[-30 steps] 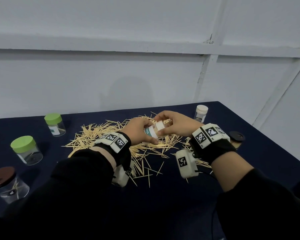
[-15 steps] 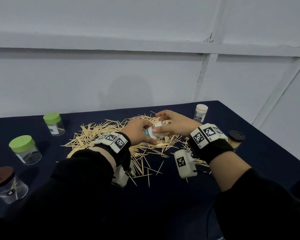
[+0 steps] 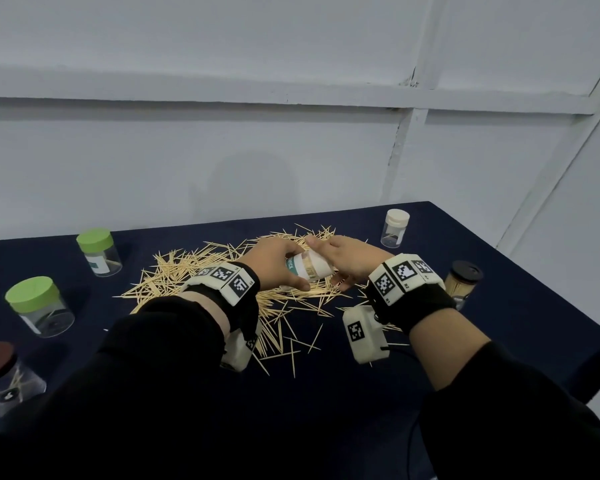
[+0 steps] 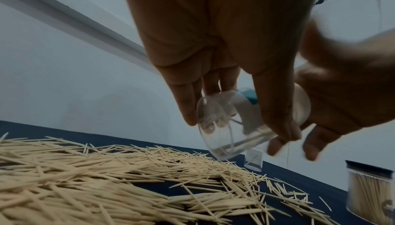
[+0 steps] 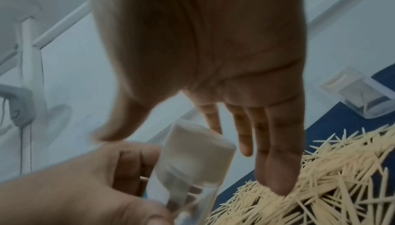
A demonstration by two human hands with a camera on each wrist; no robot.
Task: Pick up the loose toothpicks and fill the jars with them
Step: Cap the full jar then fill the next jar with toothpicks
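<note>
The left hand (image 3: 274,261) grips a small clear jar (image 3: 303,268), tilted on its side above the pile of loose toothpicks (image 3: 201,282) in the middle of the table (image 3: 499,327), thumb and fingers curled around its clear body. The right hand (image 3: 350,261) is at the jar's white cap (image 3: 321,266) with thumb and forefinger on both sides of it, the other fingers straight and pointing down at the pile; whether it really pinches the cap, I cannot tell. A few toothpicks lie inside the jar. Its label has a teal band with white letters, of which only "PICK" can be read. Along the left edge stand two green-lidded jars (image 3: 99,252) (image 3: 39,306) and a brown-lidded jar (image 3: 4,375). Near the far right corner stands a white-capped jar (image 3: 395,228), and close to the right edge a black-lidded jar (image 3: 463,282) full of toothpicks. The near part of the table, in front of the pile, is bare dark cloth.
</note>
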